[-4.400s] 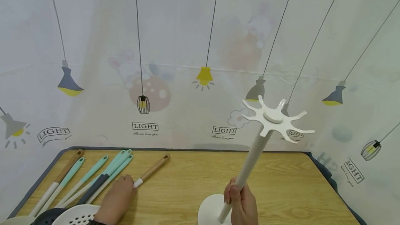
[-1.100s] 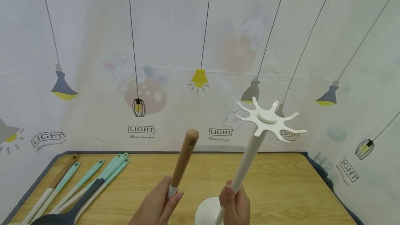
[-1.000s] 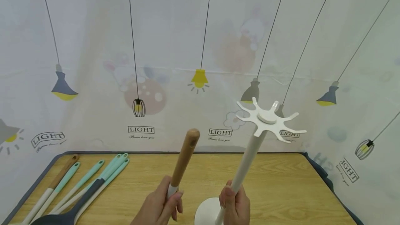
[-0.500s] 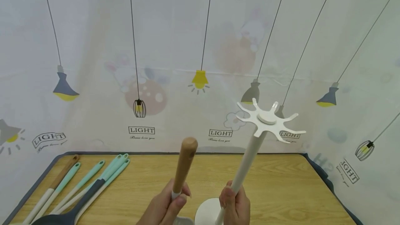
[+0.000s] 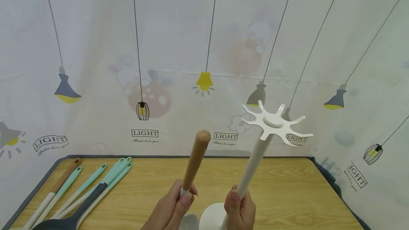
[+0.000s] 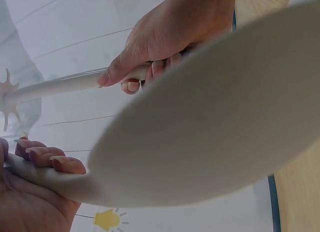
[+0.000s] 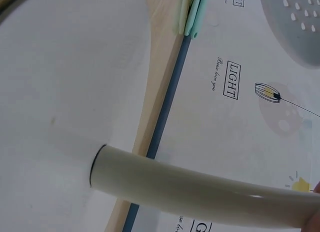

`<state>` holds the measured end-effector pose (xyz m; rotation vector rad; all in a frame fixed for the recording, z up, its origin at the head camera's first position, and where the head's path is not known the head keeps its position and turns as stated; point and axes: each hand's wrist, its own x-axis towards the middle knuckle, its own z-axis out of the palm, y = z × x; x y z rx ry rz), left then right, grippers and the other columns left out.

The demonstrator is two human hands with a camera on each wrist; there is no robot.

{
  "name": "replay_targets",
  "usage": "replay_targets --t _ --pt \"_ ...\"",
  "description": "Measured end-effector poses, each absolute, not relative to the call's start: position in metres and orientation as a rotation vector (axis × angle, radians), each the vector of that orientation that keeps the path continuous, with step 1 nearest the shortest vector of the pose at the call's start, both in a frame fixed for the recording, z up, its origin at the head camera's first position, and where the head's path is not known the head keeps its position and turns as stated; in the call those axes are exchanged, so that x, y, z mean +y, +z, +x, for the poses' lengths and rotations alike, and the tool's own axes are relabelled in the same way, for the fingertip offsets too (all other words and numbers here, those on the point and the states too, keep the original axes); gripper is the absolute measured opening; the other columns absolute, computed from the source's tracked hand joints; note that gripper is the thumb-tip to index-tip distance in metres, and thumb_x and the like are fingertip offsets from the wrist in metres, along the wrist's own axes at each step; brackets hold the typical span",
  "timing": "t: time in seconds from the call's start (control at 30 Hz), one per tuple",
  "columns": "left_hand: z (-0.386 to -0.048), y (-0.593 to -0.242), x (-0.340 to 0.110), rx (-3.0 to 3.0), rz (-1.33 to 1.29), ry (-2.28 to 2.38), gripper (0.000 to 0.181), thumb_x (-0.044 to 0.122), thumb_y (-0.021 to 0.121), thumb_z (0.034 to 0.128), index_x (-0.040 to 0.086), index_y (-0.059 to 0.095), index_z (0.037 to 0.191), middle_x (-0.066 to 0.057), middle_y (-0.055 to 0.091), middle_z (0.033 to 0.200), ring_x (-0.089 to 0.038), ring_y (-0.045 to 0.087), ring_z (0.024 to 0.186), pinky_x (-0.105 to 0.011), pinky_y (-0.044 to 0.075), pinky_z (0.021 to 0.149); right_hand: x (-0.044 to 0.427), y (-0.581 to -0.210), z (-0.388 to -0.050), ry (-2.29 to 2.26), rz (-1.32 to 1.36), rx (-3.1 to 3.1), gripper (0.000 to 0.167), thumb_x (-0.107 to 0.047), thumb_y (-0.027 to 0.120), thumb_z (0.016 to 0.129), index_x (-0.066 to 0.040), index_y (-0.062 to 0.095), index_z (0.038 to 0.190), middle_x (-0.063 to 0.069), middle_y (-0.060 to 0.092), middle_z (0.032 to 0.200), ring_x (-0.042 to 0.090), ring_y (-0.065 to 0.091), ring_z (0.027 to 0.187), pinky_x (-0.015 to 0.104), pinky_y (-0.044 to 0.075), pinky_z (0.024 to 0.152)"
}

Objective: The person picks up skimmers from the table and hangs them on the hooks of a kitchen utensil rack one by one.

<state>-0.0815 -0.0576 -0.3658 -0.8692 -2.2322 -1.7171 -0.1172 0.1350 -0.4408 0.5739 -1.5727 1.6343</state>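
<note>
My left hand point(image 5: 169, 205) grips a skimmer by the lower part of its handle, below the brown wood-look grip point(image 5: 196, 155), which points up. Its pale head hangs below the hand; it fills much of the left wrist view as a blurred, curved bowl point(image 6: 215, 117). Part of the perforated head point(image 7: 295, 21) shows in the right wrist view. To the right, my right hand point(image 5: 240, 208) holds the pole of a white utensil stand point(image 5: 255, 162). The stand's top has several curved hook arms point(image 5: 273, 121), all bare, and its round base point(image 5: 211, 215) is partly hidden.
At the table's left lie several utensils with mint handles point(image 5: 92, 177), one with a brown handle point(image 5: 66, 175), and a dark ladle-like utensil point(image 5: 83, 203) on top. The wooden table point(image 5: 297, 187) ends at a dark edge against a printed cloth backdrop point(image 5: 179, 98).
The left hand has lifted the skimmer off the table at left and carried it right, beside the stand. In the last half second its handle rose slightly rightward. The right hand stays put.
</note>
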Motion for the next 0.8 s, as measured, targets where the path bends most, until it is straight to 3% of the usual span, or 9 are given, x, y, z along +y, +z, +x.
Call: replay_targets --t 0.8 --pt "-0.0913 -0.3594 -0.0476 -2.080 -0.936 -1.595 0.020 -0.004 0.046 0.1031 0.014 0.052 0.110 0.004 0.040 0.070 0.008 0.038 0.065 -0.013 0.039 0.053 0.1313 -0.4399 -0.1258 1.606 0.611 -1.516 0.019 0.014 0.035 0.102 0.014 0.046 0.087 0.009 0.036 0.057 0.013 0.029 0.039 0.015 0.028 0.033"
